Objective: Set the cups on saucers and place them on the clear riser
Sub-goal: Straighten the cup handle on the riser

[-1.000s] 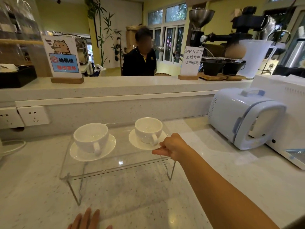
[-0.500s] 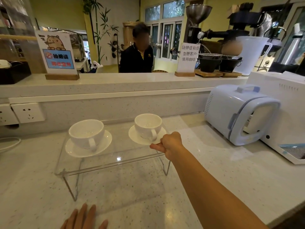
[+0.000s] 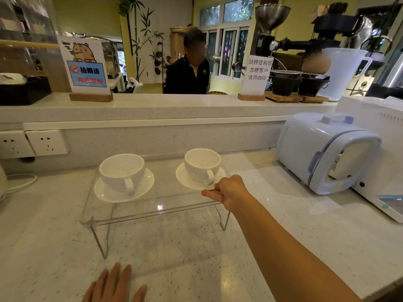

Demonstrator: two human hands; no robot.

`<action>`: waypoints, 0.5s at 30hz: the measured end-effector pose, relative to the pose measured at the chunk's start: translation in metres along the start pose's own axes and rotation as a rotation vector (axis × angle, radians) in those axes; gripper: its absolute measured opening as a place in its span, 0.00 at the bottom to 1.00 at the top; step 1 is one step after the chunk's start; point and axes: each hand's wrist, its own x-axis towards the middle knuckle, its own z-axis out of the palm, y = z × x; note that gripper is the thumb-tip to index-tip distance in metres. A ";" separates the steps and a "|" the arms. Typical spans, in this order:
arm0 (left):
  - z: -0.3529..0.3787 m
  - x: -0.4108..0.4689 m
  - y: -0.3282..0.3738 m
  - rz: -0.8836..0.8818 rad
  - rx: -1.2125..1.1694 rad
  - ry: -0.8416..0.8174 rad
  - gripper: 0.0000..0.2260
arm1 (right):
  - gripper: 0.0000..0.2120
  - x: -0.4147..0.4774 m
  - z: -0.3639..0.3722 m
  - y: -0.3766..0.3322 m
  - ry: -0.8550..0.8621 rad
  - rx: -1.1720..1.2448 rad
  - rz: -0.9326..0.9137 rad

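Two white cups stand on white saucers on top of the clear riser [image 3: 152, 205]. The left cup [image 3: 122, 170] rests on its saucer [image 3: 142, 184] with the handle facing me. The right cup [image 3: 201, 164] sits on the right saucer [image 3: 185, 177]. My right hand [image 3: 229, 192] pinches the near rim of the right saucer, at the riser's right end. My left hand [image 3: 115, 286] lies flat on the counter in front of the riser, fingers spread, holding nothing.
A pale blue and white appliance [image 3: 322, 149] stands to the right on the counter, with a white machine [image 3: 383, 149] behind it. Wall sockets [image 3: 45, 142] sit at the left. A raised ledge [image 3: 165, 107] carries signs and coffee gear; a person stands beyond it.
The right hand stays pinched on the right saucer's rim. The left hand has come further into view at the bottom edge. The view shifted slightly.
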 end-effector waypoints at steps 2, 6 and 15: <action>0.000 -0.001 0.001 -0.010 0.005 0.001 0.44 | 0.19 -0.001 0.000 0.000 0.003 -0.003 -0.003; -0.001 -0.004 0.003 -0.031 0.007 -0.023 0.43 | 0.18 -0.003 -0.001 0.000 -0.008 0.015 -0.010; -0.008 -0.002 0.001 -0.077 -0.012 -0.078 0.45 | 0.18 -0.007 -0.001 -0.001 -0.021 -0.009 -0.013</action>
